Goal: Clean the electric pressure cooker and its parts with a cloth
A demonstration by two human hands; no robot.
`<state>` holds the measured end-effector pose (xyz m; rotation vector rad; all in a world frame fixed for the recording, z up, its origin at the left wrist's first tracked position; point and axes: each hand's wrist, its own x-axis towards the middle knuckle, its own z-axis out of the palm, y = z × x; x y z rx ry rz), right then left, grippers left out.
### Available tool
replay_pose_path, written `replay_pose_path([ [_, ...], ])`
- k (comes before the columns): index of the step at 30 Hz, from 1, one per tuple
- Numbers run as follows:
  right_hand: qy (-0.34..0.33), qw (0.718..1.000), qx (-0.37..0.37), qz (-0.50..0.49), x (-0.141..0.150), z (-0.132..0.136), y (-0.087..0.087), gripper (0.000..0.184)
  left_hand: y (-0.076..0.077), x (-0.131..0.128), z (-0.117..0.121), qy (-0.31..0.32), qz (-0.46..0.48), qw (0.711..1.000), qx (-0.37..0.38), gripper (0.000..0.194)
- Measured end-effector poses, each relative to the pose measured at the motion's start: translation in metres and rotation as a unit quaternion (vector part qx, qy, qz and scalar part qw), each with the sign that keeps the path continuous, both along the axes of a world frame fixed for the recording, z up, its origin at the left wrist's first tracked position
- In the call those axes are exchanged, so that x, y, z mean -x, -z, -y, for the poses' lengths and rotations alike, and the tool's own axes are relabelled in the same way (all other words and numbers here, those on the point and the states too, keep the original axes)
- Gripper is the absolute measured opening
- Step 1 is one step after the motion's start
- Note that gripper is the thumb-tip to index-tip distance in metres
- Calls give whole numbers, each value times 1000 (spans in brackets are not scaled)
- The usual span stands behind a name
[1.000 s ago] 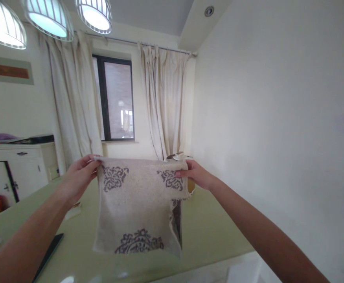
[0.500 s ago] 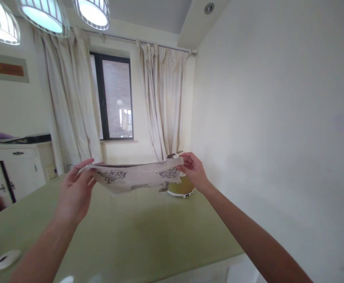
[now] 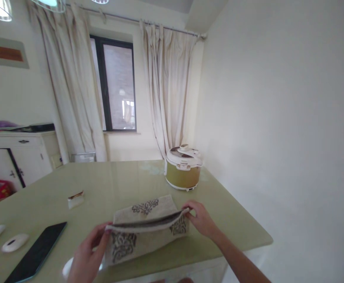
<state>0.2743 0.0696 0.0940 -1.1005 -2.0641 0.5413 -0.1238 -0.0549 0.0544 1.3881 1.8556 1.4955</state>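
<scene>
A beige cloth (image 3: 151, 236) with dark scroll patterns is held low over the near part of the green table (image 3: 227, 226). It is doubled over, with a dark gap along the raised edge; its far part lies towards the table's middle. My left hand (image 3: 89, 251) pinches the left end of that edge between thumb and fingers. At the right end, my right hand (image 3: 200, 217) grips the same edge with closed fingertips. Both hands hold the edge stretched between them. Whether it is a folded cloth or a cover, I cannot tell.
A green-and-white electric cooker (image 3: 183, 173) stands at the back right near the wall. To the left lie a dark phone (image 3: 37, 249), a white oval object (image 3: 15, 242) and a small white packet-like thing (image 3: 76, 200). A white cabinet (image 3: 32, 157) stands beyond the table.
Both hands have lowered the cloth from in front of the cooker towards the near table edge. The view has tilted down, and the cooker and phone now show.
</scene>
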Motion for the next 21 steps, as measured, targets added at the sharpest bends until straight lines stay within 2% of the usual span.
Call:
replay_pose_path([
  [2,32,999,-25,13,23,-21,-25,26,-24,6,-35,-16,-24,1000,9,51],
  [3,56,997,-34,35,34,-29,-34,36,-30,10,-50,-25,-44,998,39,50],
  [5,108,990,-48,83,55,-36,-38,61,-26,15,-70,-37,-112,986,116,56],
  [7,126,984,-47,118,70,-28,-22,73,-3,19,-73,-56,-166,972,160,68],
  [8,115,984,-43,126,75,-20,-7,72,12,20,-69,-57,-171,969,167,73],
  [10,66,989,-34,127,82,0,28,62,40,21,-56,-49,-131,975,171,77],
  [12,44,993,-28,111,85,18,59,51,56,19,-42,-35,-80,982,166,84],
  [14,43,995,-26,86,86,29,76,43,57,14,-32,-25,26,986,165,96],
  [17,62,996,-26,51,84,33,78,37,46,2,-27,-19,221,963,155,107],
  [19,71,997,-23,37,82,32,74,33,43,-6,-29,-28,252,959,129,105],
  [21,74,997,-18,29,79,31,72,28,47,-11,-32,-49,203,974,93,100],
])
